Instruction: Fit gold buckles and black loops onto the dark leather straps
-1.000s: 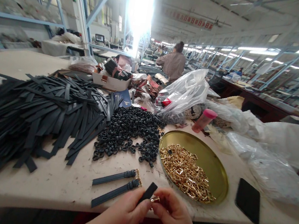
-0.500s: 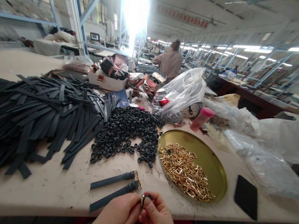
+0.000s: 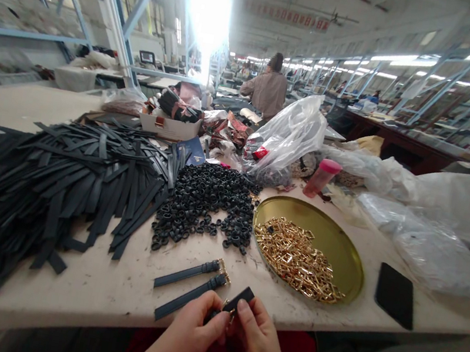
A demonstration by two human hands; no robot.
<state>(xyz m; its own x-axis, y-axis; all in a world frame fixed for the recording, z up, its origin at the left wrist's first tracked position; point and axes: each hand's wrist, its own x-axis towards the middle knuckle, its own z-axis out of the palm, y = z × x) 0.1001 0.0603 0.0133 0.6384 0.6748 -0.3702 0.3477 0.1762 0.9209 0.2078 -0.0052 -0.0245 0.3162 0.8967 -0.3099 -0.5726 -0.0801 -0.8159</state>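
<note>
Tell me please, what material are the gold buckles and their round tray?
Gold buckles: probably metal, polished, since they glint sharply.
Round tray: smooth yellowish finish with a soft sheen, likely metal, though plastic is possible.

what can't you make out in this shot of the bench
- Head view: how the gold buckle joins the black strap; the left hand and right hand cover most of both
- Head view: the far end of the strap pile, cut off by the left edge
- Head view: the banner's wording, too blurred
- Head view: the plastic bag's contents, obscured by creases and glare
</note>
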